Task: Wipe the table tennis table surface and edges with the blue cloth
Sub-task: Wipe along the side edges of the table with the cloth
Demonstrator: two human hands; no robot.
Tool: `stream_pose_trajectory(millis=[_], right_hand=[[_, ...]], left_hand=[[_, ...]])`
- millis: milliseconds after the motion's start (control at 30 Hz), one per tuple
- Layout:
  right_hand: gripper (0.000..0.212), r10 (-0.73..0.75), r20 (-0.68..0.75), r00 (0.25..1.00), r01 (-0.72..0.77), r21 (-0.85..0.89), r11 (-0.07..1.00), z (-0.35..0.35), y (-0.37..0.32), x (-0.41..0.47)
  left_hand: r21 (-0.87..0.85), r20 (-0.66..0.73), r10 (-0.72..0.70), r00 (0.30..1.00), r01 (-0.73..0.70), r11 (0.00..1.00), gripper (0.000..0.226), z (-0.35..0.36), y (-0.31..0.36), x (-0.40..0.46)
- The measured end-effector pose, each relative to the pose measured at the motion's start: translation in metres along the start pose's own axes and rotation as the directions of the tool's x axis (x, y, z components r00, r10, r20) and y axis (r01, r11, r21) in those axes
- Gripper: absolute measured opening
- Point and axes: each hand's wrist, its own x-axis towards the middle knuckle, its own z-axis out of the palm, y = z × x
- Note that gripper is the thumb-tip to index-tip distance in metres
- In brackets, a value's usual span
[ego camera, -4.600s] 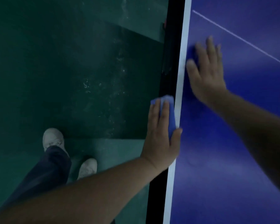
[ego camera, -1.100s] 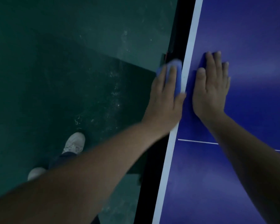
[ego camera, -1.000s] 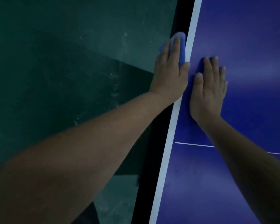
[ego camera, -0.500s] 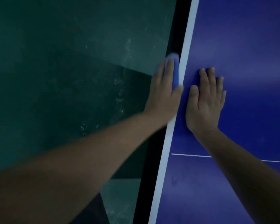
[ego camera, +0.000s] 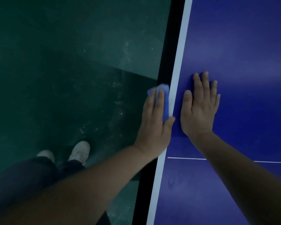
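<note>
- Head view: blue cloth (ego camera: pixel 164 101) lies pressed against the counter's (ego camera: pixel 250 46) black side edge (ego camera: pixel 167 62), just beside the white border line (ego camera: pixel 179 62).
- Wiping well likely means steady sideways pressure along the edge.
- Left hand (ego camera: pixel 154 125) holds the cloth in its grip, fingers straight over it, thumb on top.
- Right hand (ego camera: pixel 199 109) rests flat, fingers spread, holding nothing.
</note>
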Motion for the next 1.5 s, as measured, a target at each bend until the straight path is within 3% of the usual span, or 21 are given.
stream_pose_trajectory(millis=[233, 400, 533, 633, 833, 967, 1133, 1300, 1500], right_hand=[[0.06, 0.012, -0.003, 1.0, -0.012, 0.006, 1.0, -0.001, -0.001, 0.002], [0.06, 0.021, -0.005, 1.0, -0.021, 0.004, 1.0, -0.001, -0.003, 0.0], [0.06, 0.018, 0.001, 1.0, -0.018, 0.008, 1.0, -0.001, -0.002, 0.001], [0.06, 0.023, -0.012, 1.0, -0.023, 0.005, 1.0, -0.001, -0.001, 0.0], [0.059, 0.023, -0.013, 1.0, -0.023, -0.001, 1.0, -0.001, -0.001, 0.0], [0.058, 0.024, -0.003, 1.0, -0.024, -0.011, 1.0, -0.002, -0.004, 0.0], [0.056, 0.013, -0.005, 1.0, -0.013, -0.024, 1.0, -0.005, -0.004, 0.003], [0.055, 0.005, 0.006, 1.0, -0.005, -0.013, 1.0, -0.005, -0.003, 0.003], [0.043, -0.134, -0.105, 0.985, 0.146, 0.112, 0.983, -0.03, -0.011, 0.069]], left_hand=[[-0.015, -0.081, -0.027, 0.996, 0.025, 1.0, 0.069, -0.012, 0.028, 0.144], [0.003, -0.035, 0.044, 0.998, -0.044, 0.999, 0.067, -0.004, 0.0, 0.043], [-0.001, 0.047, -0.025, 0.999, 0.025, 1.0, 0.066, 0.0, -0.012, -0.029], [0.019, 0.082, -0.003, 0.997, 0.001, 1.0, 0.071, -0.004, -0.008, -0.002], [0.022, 0.012, -0.017, 1.0, 0.017, 1.0, 0.071, -0.02, 0.031, 0.161], [0.019, -0.08, -0.037, 0.996, 0.039, 0.999, 0.067, -0.011, 0.027, 0.107], [0.024, 0.066, -0.02, 0.998, 0.018, 1.0, 0.069, -0.006, 0.007, 0.02], [0.026, 0.145, -0.043, 0.988, 0.039, 0.999, 0.073, -0.018, 0.019, 0.086], [-0.002, 0.011, -0.029, 1.0, 0.029, 1.0, 0.076, -0.023, 0.038, 0.162]])
